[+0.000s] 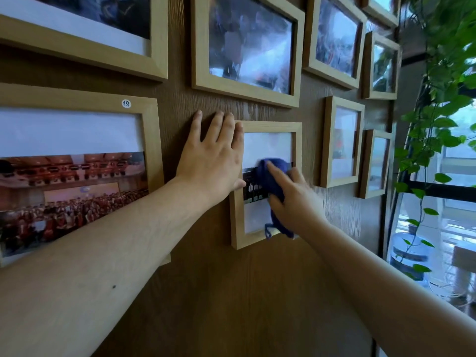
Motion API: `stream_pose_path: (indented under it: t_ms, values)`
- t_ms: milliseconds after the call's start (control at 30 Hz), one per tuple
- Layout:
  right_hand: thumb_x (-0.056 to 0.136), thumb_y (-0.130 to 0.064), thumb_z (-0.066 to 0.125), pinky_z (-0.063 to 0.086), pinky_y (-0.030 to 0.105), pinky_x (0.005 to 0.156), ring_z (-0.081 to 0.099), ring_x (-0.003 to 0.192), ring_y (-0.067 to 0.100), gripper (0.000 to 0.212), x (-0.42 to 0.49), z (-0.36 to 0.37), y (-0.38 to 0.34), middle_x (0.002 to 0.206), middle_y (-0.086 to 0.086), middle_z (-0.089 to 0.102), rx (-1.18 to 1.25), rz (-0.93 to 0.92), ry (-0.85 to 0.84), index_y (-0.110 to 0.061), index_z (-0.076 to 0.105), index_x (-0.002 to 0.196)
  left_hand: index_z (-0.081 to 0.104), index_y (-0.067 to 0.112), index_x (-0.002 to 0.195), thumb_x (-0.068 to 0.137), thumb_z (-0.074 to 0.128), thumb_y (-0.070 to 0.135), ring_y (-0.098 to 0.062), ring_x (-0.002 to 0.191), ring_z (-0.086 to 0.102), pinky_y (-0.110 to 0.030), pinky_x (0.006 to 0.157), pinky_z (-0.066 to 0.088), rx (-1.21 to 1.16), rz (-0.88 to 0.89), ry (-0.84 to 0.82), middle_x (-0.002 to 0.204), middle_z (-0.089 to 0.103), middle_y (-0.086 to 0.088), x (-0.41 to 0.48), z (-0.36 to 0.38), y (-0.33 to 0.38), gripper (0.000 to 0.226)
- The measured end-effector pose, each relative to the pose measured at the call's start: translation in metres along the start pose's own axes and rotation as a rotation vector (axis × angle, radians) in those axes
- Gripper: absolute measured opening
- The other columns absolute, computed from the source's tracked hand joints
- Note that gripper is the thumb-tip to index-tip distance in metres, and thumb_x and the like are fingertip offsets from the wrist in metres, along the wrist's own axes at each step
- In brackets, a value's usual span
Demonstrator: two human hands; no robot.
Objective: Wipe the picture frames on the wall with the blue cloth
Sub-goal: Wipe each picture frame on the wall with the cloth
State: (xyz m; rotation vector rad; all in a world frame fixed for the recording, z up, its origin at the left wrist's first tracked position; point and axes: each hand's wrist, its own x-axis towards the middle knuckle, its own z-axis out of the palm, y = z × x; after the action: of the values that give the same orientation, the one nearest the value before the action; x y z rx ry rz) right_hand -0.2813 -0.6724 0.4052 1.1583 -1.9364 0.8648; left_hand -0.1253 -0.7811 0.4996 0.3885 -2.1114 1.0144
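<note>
One blue cloth (270,181) sits under right grip (293,199).

Nine wooden picture frames (266,184) on the wall, some cut off at the edges, one blue cloth (270,181), two hands, left hand (213,161), right hand (293,199), one numbered sticker (126,103), one trailing green plant (438,104), one water jug (407,251).

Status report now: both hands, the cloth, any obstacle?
Left hand flat on wall, steadying small frame. Right hand presses blue cloth on its glass. Nothing in the way.
</note>
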Motion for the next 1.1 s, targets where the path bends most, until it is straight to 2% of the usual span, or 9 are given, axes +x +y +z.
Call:
stream_pose_path:
  t_ms: [133, 200, 333, 400, 533, 667, 733, 933, 1100]
  values:
    - [0.083, -0.038, 0.04, 0.041, 0.026, 0.048, 0.047, 0.073, 0.015, 0.062, -0.019, 0.001, -0.004, 0.11, 0.0, 0.041, -0.018, -0.249, -0.108, -0.04, 0.024, 0.143, 0.01, 0.005, 0.149, 0.073, 0.056, 0.071, -0.035, 0.145, 0.013, -0.059, 0.117, 0.008, 0.015, 0.004, 0.008, 0.156, 0.018, -0.022, 0.0, 0.001, 0.001, 0.11]
    - [0.085, -0.036, 0.043, 0.047, 0.032, 0.048, 0.05, 0.072, 0.019, 0.06, -0.024, 0.0, 0.009, 0.111, 0.002, 0.044, -0.079, -0.18, -0.097, -0.039, 0.027, 0.143, 0.01, 0.005, 0.148, 0.073, 0.057, 0.071, -0.035, 0.145, 0.013, -0.059, 0.116, 0.008, 0.017, 0.003, 0.006, 0.156, 0.018, -0.022, 0.001, 0.003, 0.0, 0.111]
    - [0.086, -0.031, 0.049, 0.051, 0.04, 0.051, 0.052, 0.069, 0.025, 0.063, -0.029, 0.001, 0.029, 0.108, 0.004, 0.044, -0.147, 0.151, -0.091, -0.04, 0.024, 0.143, 0.011, 0.004, 0.148, 0.072, 0.058, 0.07, -0.035, 0.145, 0.013, -0.06, 0.116, 0.008, 0.011, 0.009, 0.002, 0.156, 0.018, -0.023, 0.0, 0.003, 0.0, 0.111]
    - [0.086, -0.032, 0.047, 0.051, 0.04, 0.052, 0.052, 0.071, 0.026, 0.063, -0.03, 0.003, 0.026, 0.111, 0.005, 0.044, -0.129, 0.176, -0.112, -0.037, 0.022, 0.144, 0.011, 0.004, 0.148, 0.073, 0.057, 0.071, -0.035, 0.145, 0.013, -0.06, 0.116, 0.008, 0.016, 0.008, 0.004, 0.156, 0.018, -0.023, 0.0, 0.003, 0.0, 0.111]
    - [0.082, -0.041, 0.04, 0.046, 0.032, 0.052, 0.053, 0.076, 0.023, 0.066, -0.033, 0.005, -0.003, 0.118, 0.004, 0.043, -0.045, -0.066, -0.161, -0.039, 0.018, 0.144, 0.01, 0.005, 0.149, 0.073, 0.056, 0.072, -0.035, 0.145, 0.012, -0.06, 0.116, 0.008, 0.02, 0.005, 0.001, 0.157, 0.016, -0.022, 0.0, 0.002, 0.0, 0.11]
    - [0.085, -0.039, 0.043, 0.046, 0.033, 0.05, 0.051, 0.073, 0.02, 0.061, -0.04, -0.002, -0.005, 0.112, 0.006, 0.045, -0.151, -0.271, -0.211, -0.038, 0.023, 0.143, 0.01, 0.005, 0.149, 0.074, 0.055, 0.072, -0.035, 0.146, 0.011, -0.06, 0.116, 0.008, 0.026, 0.005, 0.002, 0.157, 0.016, -0.023, 0.0, 0.003, 0.0, 0.11]
    - [0.087, -0.038, 0.046, 0.049, 0.037, 0.051, 0.054, 0.073, 0.021, 0.058, -0.048, -0.005, 0.01, 0.112, 0.005, 0.047, -0.212, -0.237, -0.222, -0.039, 0.028, 0.142, 0.01, 0.005, 0.149, 0.074, 0.055, 0.072, -0.035, 0.146, 0.011, -0.06, 0.117, 0.008, 0.019, 0.004, 0.002, 0.157, 0.016, -0.023, 0.0, 0.003, 0.0, 0.11]
    - [0.086, -0.041, 0.047, 0.049, 0.035, 0.056, 0.052, 0.068, 0.02, 0.042, -0.065, -0.001, 0.037, 0.11, 0.001, 0.048, -0.292, 0.132, -0.262, -0.036, 0.041, 0.128, 0.012, 0.004, 0.148, 0.074, 0.056, 0.071, -0.035, 0.146, 0.012, -0.061, 0.116, 0.008, 0.006, 0.0, 0.007, 0.156, 0.017, -0.023, 0.0, 0.005, 0.001, 0.109]
    - [0.084, -0.04, 0.048, 0.046, 0.032, 0.055, 0.053, 0.073, 0.019, 0.031, -0.056, 0.0, 0.013, 0.105, -0.002, 0.049, -0.145, 0.12, -0.353, -0.037, 0.045, 0.115, 0.009, 0.003, 0.149, 0.075, 0.054, 0.072, -0.035, 0.146, 0.011, -0.061, 0.116, 0.008, 0.018, -0.004, -0.011, 0.157, 0.015, -0.023, 0.001, 0.004, 0.002, 0.11]
